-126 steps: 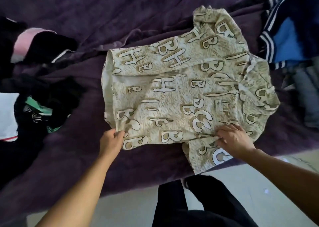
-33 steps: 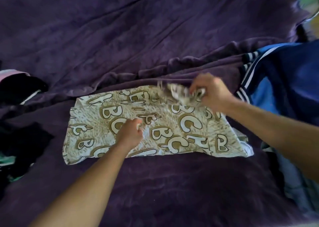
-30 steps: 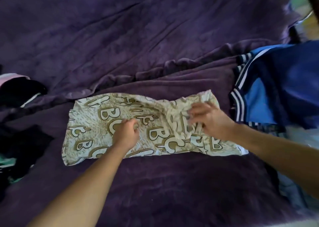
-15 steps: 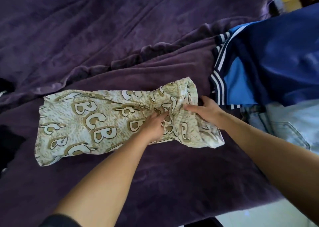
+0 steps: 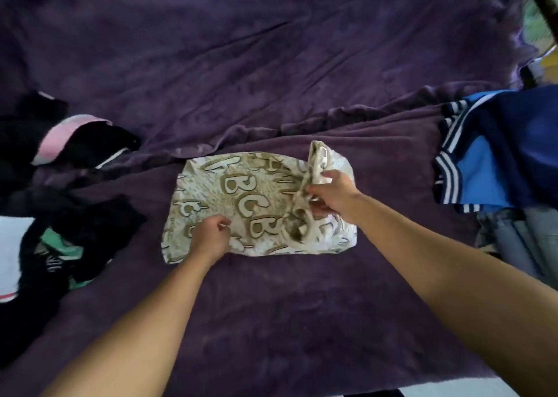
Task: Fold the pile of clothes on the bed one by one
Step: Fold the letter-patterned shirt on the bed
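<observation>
Beige letter-printed fabric shirt (image 5: 241,191) lies part-folded on the purple plush blanket (image 5: 271,64), left hand (image 5: 211,236) pinching its near layer and right hand (image 5: 332,194) gripping the raised, bunched end; judged risk: that bunching folds over lumpy or drags lower layers askew.

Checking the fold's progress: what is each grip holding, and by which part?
The letter-print shirt: right grip holds its bunched right end; left grip pinches fabric near its front edge.

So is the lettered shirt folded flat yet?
Partway. The lettered shirt lies mostly flat, but its right end is bunched and raised in the right hand; the left hand pinches its near side.
</observation>
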`<state>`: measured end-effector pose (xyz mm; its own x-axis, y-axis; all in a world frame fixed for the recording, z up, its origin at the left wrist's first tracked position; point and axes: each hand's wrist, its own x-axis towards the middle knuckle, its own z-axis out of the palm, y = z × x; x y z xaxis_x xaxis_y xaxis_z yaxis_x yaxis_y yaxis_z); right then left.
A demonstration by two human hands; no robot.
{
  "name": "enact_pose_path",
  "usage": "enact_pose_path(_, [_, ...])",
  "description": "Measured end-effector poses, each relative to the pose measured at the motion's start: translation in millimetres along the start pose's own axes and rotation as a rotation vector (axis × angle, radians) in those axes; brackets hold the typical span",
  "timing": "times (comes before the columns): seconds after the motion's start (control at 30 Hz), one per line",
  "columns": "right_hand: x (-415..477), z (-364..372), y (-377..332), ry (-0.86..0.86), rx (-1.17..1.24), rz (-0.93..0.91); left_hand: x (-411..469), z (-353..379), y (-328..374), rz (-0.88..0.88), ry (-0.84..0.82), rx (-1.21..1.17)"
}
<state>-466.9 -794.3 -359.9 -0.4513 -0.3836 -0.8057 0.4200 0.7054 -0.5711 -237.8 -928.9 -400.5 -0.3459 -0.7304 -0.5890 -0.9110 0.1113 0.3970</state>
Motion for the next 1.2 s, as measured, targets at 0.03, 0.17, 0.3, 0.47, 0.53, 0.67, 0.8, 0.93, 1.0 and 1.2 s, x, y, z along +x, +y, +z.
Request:
enact_pose_path(0.03, [3.4,22.1,-0.5,-0.032,0.015,0.029,-0.4,-11.6,-15.8,-0.004,0.012,0.019])
enact_pose_path(0.17, [19.9,70.8,17.5,0.075,-0.133,0.037,-4.3,-35.3,-65.5,0.073,-0.024,0.164])
enact_pose_path(0.3, [30.7,43.0,41.5,0.575,-0.391,-0.110,-8.0,-23.3,-76.6,0.366,-0.061,0.324])
enact_pose_path(0.47, [48.0,18.0,67.9,0.421,-0.056,0.124,3.7,26.4,-63.9,0.618,-0.193,0.535])
enact_pose_path(0.53, [53.0,20.5,79.0,0.299,-0.060,0.167,13.6,41.4,-62.4,0.572,-0.322,0.633])
enact_pose_path(0.67, [38.0,30.4,68.5,0.336,-0.131,0.016,22.0,36.6,-67.1,0.467,-0.445,0.398])
enact_pose_path(0.8, [0.2,73.3,16.2,0.334,-0.401,-0.103,24.3,-13.8,-91.6,0.180,-0.210,-0.092])
enact_pose_path(0.93, [-22.8,162.6,-30.8,0.254,-0.599,-0.271,24.5,-78.7,-141.8,-0.025,0.019,-0.077])
enact_pose_path(1.0, [-24.4,217.9,-43.2,0.192,-0.637,-0.342,21.7,-104.9,-172.0,-0.108,0.076,-0.088])
enact_pose_path(1.2, [-15.9,317.7,-16.9,-0.164,-0.771,-0.320,18.2,-133.3,-225.4,-0.239,0.116,-0.092])
